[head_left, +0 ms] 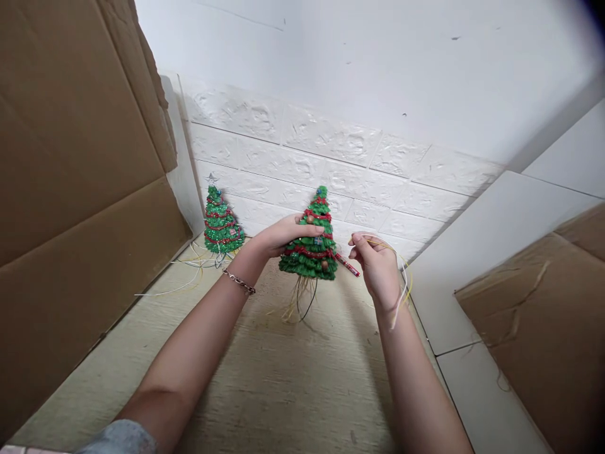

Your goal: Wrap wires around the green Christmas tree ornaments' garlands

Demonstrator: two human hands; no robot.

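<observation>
My left hand (288, 234) grips a small green Christmas tree (309, 255) from its left side, thumb across the front. Red garland and small ornaments run around the tree, and pale strands with a dark wire loop (309, 302) hang below it. To the right of the tree, my right hand (373, 261) pinches thin white and yellow wires (405, 277), whose ends trail back over the wrist. Just behind the fingers lies a red printed tube (348, 265) on the table, its kind unclear.
A second decorated tree (220, 221) with a silver star stands at the back left, loose white and yellow wires (189, 271) around its base. Cardboard (85, 157) rises on the left and more cardboard (543, 315) on the right. A white brick-patterned wall (302, 157) closes the back.
</observation>
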